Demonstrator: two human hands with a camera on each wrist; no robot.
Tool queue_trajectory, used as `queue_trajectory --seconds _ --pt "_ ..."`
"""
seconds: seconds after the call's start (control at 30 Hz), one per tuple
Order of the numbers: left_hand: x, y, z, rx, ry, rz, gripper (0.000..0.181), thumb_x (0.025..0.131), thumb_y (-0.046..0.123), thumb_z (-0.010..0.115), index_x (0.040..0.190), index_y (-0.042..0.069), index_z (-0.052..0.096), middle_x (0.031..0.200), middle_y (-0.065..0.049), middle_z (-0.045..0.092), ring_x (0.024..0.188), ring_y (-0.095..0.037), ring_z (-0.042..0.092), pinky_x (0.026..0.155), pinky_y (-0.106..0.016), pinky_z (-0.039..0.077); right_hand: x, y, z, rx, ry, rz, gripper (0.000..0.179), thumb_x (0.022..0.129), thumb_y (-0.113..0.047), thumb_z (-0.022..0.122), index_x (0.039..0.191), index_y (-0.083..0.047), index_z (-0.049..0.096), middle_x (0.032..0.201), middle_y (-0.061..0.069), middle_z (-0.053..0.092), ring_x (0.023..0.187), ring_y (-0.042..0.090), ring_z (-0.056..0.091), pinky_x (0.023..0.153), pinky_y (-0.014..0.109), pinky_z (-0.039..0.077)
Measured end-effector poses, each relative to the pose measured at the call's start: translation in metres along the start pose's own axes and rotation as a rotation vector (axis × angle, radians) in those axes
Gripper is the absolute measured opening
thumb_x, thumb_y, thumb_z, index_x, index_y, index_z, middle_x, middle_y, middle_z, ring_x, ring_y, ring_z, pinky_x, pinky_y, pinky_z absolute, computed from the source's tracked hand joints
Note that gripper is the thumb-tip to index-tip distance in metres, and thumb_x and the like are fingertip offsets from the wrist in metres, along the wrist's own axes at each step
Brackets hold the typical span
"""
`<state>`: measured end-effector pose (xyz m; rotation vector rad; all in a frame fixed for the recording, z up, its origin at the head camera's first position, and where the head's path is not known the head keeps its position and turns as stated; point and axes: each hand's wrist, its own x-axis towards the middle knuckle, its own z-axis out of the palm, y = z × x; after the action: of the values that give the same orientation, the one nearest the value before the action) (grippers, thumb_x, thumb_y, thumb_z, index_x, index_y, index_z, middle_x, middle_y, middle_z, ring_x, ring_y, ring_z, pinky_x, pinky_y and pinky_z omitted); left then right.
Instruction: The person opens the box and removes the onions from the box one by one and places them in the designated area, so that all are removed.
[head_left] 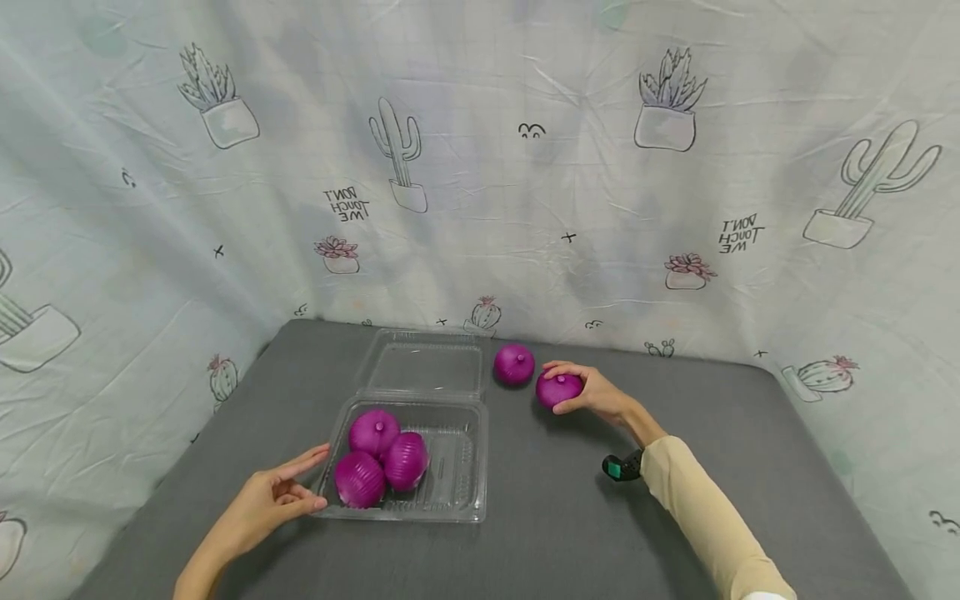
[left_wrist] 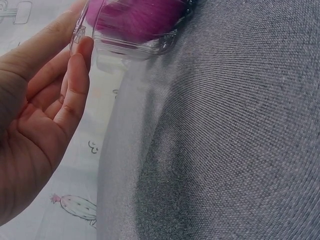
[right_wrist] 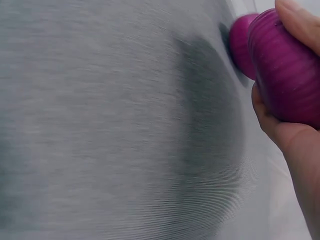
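My right hand (head_left: 592, 392) grips a purple onion (head_left: 557, 392), its fingers and thumb round the sides; the right wrist view shows this onion (right_wrist: 287, 75) held up off the cloth, with a shadow on the surface beside it. Just beyond it another onion (head_left: 514, 365) rests on the table. My left hand (head_left: 262, 504) holds the left rim of a clear plastic container (head_left: 457, 505) with thumb and fingers, seen closer in the left wrist view at the clear rim (left_wrist: 107, 47). Three onions (head_left: 375, 432) lie together in the container's left part.
The container's hinged clear lid (head_left: 427, 367) lies folded back behind it. Under everything is a grey cloth-covered table (head_left: 540, 542). A printed curtain (head_left: 480, 167) hangs along the back and sides. A black wrist device (head_left: 622, 467) shows by the right wrist.
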<state>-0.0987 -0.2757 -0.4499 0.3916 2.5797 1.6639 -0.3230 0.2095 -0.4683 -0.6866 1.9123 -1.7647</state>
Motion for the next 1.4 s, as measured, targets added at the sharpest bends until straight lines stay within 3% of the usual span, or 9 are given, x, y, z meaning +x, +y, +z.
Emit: queue_trajectory --seconds 0.33,0.73,0.9,1.17,1.4 --pt "0.0 -0.004 0.0 -0.031 -0.005 0.03 0.061 0.084 0.003 0.072 0.136 -0.012 0.044 0.136 0.027 0.046 0.072 -0.012 0.064 0.062 -0.024 0.051 0.025 -0.003 -0.014 -0.049 0.068 0.028 0.053 0.071 0.009 0.078 0.121 0.006 0.058 0.147 0.027 0.032 0.128 0.033 0.039 0.088 0.032 0.047" --pt "0.0 -0.005 -0.001 -0.026 0.008 0.031 0.061 0.083 0.002 0.072 0.136 -0.012 0.045 0.135 0.029 0.046 0.072 -0.013 0.065 0.063 -0.025 0.052 0.047 0.0 -0.015 -0.088 0.153 0.114 0.06 0.073 0.008 0.078 0.128 0.005 0.055 0.15 0.021 0.032 0.134 0.034 0.033 0.093 0.032 0.043" --pt "0.001 -0.005 0.0 -0.039 0.0 0.035 0.061 0.083 0.002 0.072 0.136 -0.013 0.044 0.136 0.028 0.046 0.072 -0.013 0.065 0.063 -0.025 0.052 0.046 0.007 -0.02 -0.096 0.164 0.119 0.061 0.072 0.012 0.076 0.129 0.007 0.054 0.15 0.022 0.031 0.135 0.037 0.031 0.091 0.034 0.043" --pt "0.002 -0.003 0.002 -0.035 0.004 0.026 0.062 0.083 0.003 0.072 0.136 -0.012 0.044 0.135 0.029 0.046 0.072 -0.012 0.065 0.062 -0.024 0.051 0.036 0.012 -0.031 -0.192 0.193 0.116 0.064 0.07 0.004 0.082 0.129 0.002 0.057 0.147 0.017 0.039 0.13 0.033 0.037 0.093 0.035 0.042" --pt "0.002 -0.002 0.002 -0.027 0.006 0.046 0.061 0.083 0.002 0.072 0.135 -0.014 0.045 0.135 0.028 0.046 0.07 -0.011 0.065 0.061 -0.024 0.051 0.03 0.012 -0.038 -0.207 0.206 0.125 0.073 0.071 0.003 0.082 0.137 0.002 0.05 0.145 0.018 0.04 0.125 0.036 0.041 0.097 0.042 0.04"
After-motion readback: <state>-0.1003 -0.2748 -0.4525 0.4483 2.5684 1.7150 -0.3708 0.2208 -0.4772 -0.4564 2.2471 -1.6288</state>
